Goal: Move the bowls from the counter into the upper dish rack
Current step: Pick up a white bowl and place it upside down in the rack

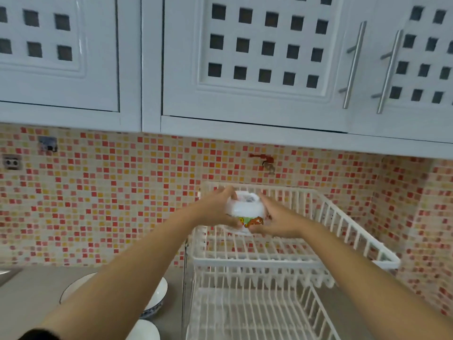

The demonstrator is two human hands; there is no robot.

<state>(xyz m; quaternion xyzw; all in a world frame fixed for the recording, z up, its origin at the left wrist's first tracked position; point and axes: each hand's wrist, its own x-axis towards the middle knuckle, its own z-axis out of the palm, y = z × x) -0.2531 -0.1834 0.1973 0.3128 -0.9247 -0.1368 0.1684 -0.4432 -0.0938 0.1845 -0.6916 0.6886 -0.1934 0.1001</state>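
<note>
A white bowl with an orange and green pattern near its rim is held upside down over the back left part of the white wire upper rack. My left hand grips its left side and my right hand grips its right side. Whether the bowl touches the rack wires I cannot tell. On the grey counter at the lower left, partly hidden by my left forearm, stand a white bowl with a dark rim, a white bowl with a blue pattern and a plain white bowl.
The lower rack tier sits under the upper one. White wall cabinets with bar handles hang overhead. The mosaic tile wall carries a red tap behind the rack and a socket at far left.
</note>
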